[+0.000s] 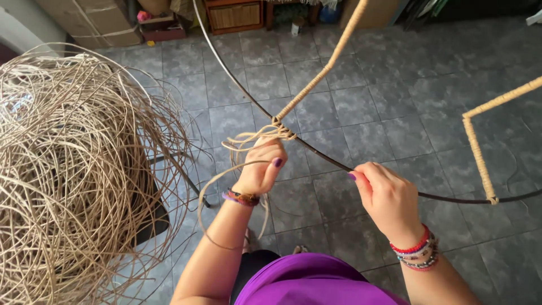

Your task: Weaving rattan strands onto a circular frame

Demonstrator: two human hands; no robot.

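My left hand (261, 168) is closed around a pale rattan strand (257, 137) that loops below a joint of a metal frame. The dark curved frame rod (319, 153) runs from the top left down to the right. A rattan-wrapped bar (329, 64) rises from the joint. My right hand (385, 196) pinches the dark rod a little to the right of the joint. A second rattan-wrapped bar (479, 150) stands at the right, bent at a corner and tied to the rod.
A big tangled heap of loose rattan strands (68, 175) fills the left side, resting on a chair-like stand. The floor is grey tile (384, 101). Cardboard boxes (90, 22) and a wooden cabinet (234, 16) stand at the far wall.
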